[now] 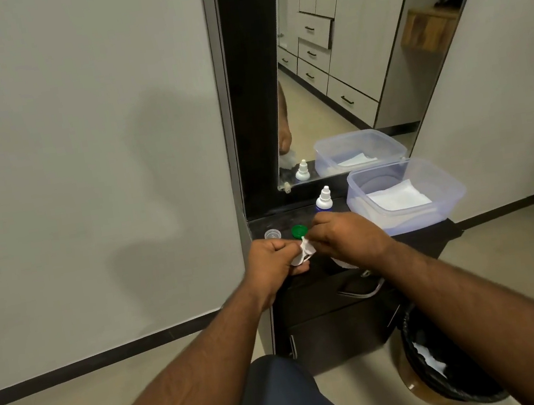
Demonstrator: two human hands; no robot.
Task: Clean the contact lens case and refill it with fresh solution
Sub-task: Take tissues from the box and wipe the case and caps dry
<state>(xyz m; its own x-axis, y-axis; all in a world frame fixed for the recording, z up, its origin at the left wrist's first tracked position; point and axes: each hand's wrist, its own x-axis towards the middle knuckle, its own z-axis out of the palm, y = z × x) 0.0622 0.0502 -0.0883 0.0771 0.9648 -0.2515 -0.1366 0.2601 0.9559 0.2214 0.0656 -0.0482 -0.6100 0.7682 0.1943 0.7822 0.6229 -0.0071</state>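
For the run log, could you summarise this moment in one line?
left hand: holds case | right hand: wipes with tissue | green cap: off

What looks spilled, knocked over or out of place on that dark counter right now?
Nothing stands out. The solution bottle stands upright, the green cap and clear cap lie apart on the counter, no spill shows, and both hands hold a white tissue.

at frame centre two caps (299,231) sit on the surface (436,229), bottle (323,199) behind them, tub (406,193) to its right, bin (456,364) lower right.
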